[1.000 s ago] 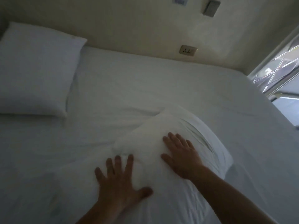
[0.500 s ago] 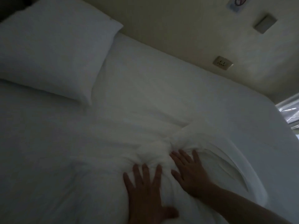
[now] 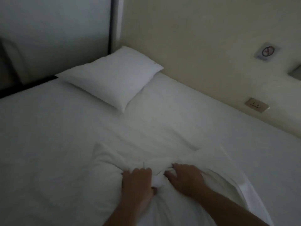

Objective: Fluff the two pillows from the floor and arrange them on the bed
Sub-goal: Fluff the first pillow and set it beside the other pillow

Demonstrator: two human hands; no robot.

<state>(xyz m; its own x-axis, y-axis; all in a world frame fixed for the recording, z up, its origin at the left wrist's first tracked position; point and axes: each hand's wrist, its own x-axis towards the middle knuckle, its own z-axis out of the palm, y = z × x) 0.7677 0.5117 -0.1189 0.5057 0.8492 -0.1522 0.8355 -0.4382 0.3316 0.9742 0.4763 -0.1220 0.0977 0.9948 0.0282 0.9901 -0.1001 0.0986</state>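
A white pillow (image 3: 112, 82) lies flat at the far left corner of the bed (image 3: 48, 128), against the cream wall. A second white pillow (image 3: 104, 170) lies crumpled on the sheet right in front of me. My left hand (image 3: 138, 185) and my right hand (image 3: 185, 180) press down side by side on its middle. Their fingers are curled into the fabric, bunching a fold of it between them. The pillow's open case end (image 3: 244, 190) trails off to the right. Both forearms come up from the bottom edge of the view.
The cream wall (image 3: 203, 46) runs along the bed's far side, with a socket plate (image 3: 257, 105) just above the mattress and a no-smoking sticker (image 3: 267, 52) higher up. A pale panel with a dark frame (image 3: 111, 25) stands behind the far pillow.
My view has swung left, so the far pillow sits nearer the centre. Both hands have gone from flat with spread fingers to curled, gripping the near pillow's fabric.
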